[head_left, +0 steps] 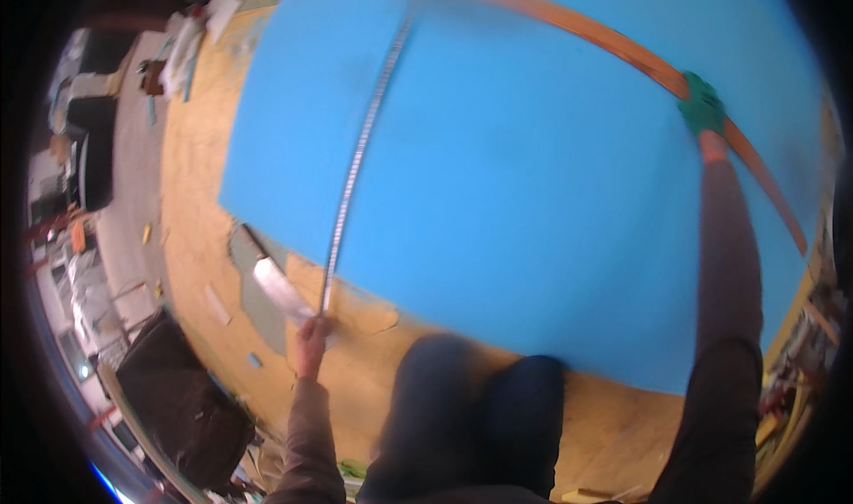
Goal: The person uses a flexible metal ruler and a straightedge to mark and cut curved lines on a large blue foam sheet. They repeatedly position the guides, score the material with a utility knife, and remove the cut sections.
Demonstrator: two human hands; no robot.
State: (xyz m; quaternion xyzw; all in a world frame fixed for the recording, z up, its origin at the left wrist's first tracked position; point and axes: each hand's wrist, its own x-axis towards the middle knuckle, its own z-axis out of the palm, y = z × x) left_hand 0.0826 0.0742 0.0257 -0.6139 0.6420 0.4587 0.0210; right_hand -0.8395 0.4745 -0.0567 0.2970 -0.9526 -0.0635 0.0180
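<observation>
A large blue sheet point(515, 211) lies flat in front of me. My left hand point(311, 337), bare, is closed around the near end of a long steel ruler point(357, 162) with fine markings, which runs away across the sheet. Close by that hand rests a broad-bladed knife point(283, 289) with a dark handle. On the right, my right hand point(702, 106) wears a green glove and grips a long wooden batten point(613, 46) that crosses the far part of the sheet. The ruler's far end meets the batten in a blur.
Under the sheet is a tan wooden board point(191, 162), with a grey patch point(258, 295) beneath the knife. My knees point(471, 406) are at the near edge. A dark bag-like object point(182, 402) stands at the lower left. Scraps and clutter point(804, 362) lie along the right side.
</observation>
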